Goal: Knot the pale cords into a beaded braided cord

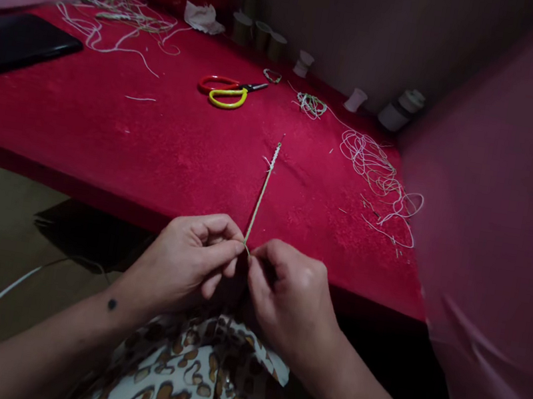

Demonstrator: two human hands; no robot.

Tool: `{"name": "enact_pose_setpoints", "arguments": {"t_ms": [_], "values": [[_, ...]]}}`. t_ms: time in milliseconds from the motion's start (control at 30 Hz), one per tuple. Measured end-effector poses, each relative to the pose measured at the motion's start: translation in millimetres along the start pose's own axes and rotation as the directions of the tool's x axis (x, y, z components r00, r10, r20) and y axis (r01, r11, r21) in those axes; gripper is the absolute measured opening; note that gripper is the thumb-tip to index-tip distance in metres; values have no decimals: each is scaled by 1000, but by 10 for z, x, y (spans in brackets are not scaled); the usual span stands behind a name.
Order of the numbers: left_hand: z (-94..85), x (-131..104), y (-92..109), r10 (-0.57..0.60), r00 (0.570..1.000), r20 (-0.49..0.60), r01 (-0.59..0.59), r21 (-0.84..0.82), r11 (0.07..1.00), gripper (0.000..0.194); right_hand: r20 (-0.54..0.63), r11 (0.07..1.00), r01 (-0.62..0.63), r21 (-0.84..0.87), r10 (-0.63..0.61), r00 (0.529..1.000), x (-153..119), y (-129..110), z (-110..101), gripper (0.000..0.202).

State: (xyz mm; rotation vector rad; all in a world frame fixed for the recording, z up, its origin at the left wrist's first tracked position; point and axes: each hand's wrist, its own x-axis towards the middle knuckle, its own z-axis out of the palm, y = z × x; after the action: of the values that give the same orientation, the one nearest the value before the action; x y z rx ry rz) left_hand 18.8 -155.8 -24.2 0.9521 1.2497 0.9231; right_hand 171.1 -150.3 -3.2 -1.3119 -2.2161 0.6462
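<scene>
A thin green-and-white braided cord runs taut from a pin stuck in the red-covered table toward me. White knotting covers its far end, with short loose white ends sticking out. My left hand pinches the near end of the cord between thumb and forefinger. Close beside it, my right hand is closed on a short green strand that leaves the cord's near end. The fingertips of both hands hide where the strands finish.
Scissors with red and yellow handles lie beyond the cord. Tangled white thread spreads at right, another thread tangle at far left. Thread spools line the back. A black flat device lies left. A pink wall borders the right.
</scene>
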Motion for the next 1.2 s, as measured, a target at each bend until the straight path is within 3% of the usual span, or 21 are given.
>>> {"name": "enact_pose_setpoints", "arguments": {"t_ms": [167,333,433,500,567,633,667,867,1000,1200], "values": [[0,-13,-10,-51,995,82,59,-106,993,17,38,990,25,137,-30,999,-295,15,186,16],[14,-6,-23,-37,995,92,60,-255,965,15,281,986,-17,163,-30,959,-302,91,137,16],[19,-9,-15,-46,994,97,72,-282,957,16,93,958,-71,277,47,995,-199,71,-48,13],[22,-7,-13,-49,994,97,76,-296,952,15,63,875,-227,427,221,973,-108,30,-128,19],[20,-2,-20,-50,993,107,79,-294,952,16,261,694,-415,588,322,910,-10,-8,-137,23],[10,4,-34,-42,992,123,75,-271,960,17,421,525,-521,673,308,853,84,-22,-94,17],[1,7,-41,-41,990,132,74,-252,965,18,455,484,-542,687,295,840,126,-19,-66,13],[-48,-9,-13,-27,991,134,49,-163,985,22,531,541,-594,595,290,796,287,35,-12,17],[-49,-34,9,-22,990,138,35,-94,995,23,525,529,-607,593,317,790,351,67,-40,16],[-53,-61,-3,11,995,101,-16,47,999,18,529,616,-600,510,325,784,394,68,-42,16]]}}
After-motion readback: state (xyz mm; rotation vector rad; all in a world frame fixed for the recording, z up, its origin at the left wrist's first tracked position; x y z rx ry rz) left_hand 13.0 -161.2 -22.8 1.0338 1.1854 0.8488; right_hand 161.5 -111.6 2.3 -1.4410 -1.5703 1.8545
